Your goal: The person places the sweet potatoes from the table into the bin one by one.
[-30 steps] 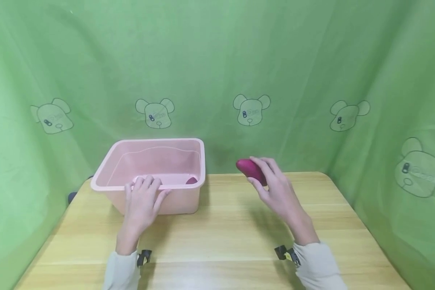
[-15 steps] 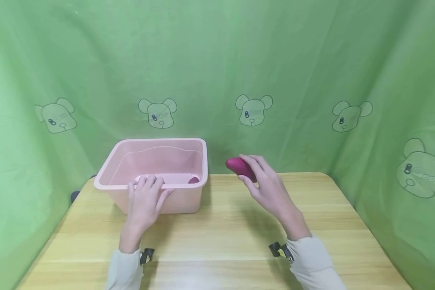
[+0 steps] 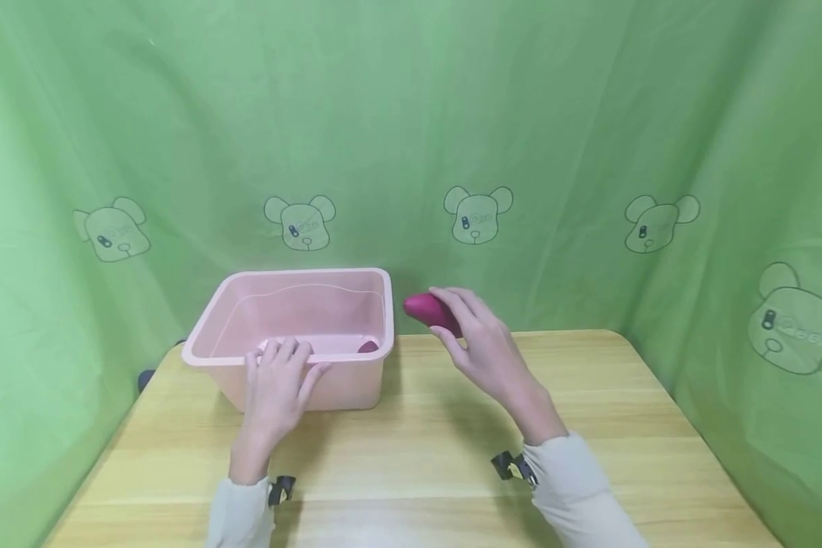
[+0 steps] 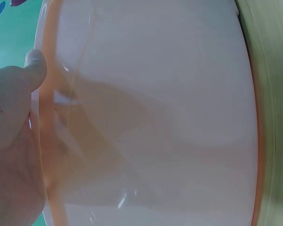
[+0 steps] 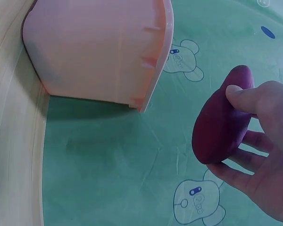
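Observation:
A pink plastic bin [image 3: 339, 387] stands on the table at left centre. My left hand [image 3: 277, 388] grips its near rim, fingers hooked over into the bin; the left wrist view has the thumb [image 4: 36, 68] at the rim. To the right of the bin, above the table, my right hand [image 3: 482, 342] holds a smooth, tapered purple sweet potato [image 3: 428, 307]. In the right wrist view the thumb lies on one side of that sweet potato [image 5: 221, 122], with fingers behind it. Inside the bin, a dark red piece [image 3: 367, 347] shows at the right, mostly hidden by the near wall.
The light wooden table [image 3: 411, 457] reaches back to a green curtain [image 3: 383, 114] printed with bear faces, which also hangs along both sides. A small dark object [image 3: 145, 378] shows beyond the table's left edge.
My right hand has carried the sweet potato leftward, closer to the bin's right side. The left hand keeps its grip on the rim, and the view has shifted slightly.

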{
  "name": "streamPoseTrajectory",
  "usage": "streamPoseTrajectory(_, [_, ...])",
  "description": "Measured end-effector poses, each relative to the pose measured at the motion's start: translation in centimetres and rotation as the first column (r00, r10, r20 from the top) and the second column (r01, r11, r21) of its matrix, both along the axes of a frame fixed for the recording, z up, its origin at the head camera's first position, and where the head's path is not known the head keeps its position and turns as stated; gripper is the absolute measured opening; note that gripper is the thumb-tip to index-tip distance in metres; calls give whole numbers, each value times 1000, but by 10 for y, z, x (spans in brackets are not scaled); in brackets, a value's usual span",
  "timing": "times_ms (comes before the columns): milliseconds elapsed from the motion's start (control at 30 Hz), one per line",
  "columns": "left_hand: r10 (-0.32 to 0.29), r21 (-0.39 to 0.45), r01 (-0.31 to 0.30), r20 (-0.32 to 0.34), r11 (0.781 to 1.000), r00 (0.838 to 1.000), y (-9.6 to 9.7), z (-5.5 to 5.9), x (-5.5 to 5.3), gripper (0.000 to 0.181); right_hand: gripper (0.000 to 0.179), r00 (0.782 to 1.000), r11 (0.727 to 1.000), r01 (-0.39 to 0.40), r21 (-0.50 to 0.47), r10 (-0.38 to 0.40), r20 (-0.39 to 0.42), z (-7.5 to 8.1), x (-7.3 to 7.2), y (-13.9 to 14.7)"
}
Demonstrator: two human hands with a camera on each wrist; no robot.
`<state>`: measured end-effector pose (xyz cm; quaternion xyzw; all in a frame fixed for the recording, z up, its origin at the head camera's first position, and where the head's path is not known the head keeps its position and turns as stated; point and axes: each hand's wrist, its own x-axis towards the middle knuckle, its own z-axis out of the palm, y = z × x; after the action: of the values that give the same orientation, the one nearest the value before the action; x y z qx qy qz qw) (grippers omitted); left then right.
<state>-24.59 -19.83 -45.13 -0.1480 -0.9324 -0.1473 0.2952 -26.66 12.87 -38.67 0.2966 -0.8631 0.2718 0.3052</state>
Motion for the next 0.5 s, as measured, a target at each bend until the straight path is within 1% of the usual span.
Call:
streamPoseTrajectory(100, [-4, 4, 4, 6, 1000, 1000, 1, 0, 0, 36, 56, 1000, 1000, -16, 0, 16, -1, 2, -1, -5])
streamPoseTrajectory(200, [-11, 6, 11, -3, 1000, 1000, 2, 0, 0, 36, 55, 1000, 1000, -27, 5, 27, -4, 4, -3, -10])
streamPoseTrajectory(500, [-5, 3, 5, -13, 1000, 1000, 0, -1, 1, 34, 51, 998, 998, -58, 32, 58, -4, 8, -8, -31])
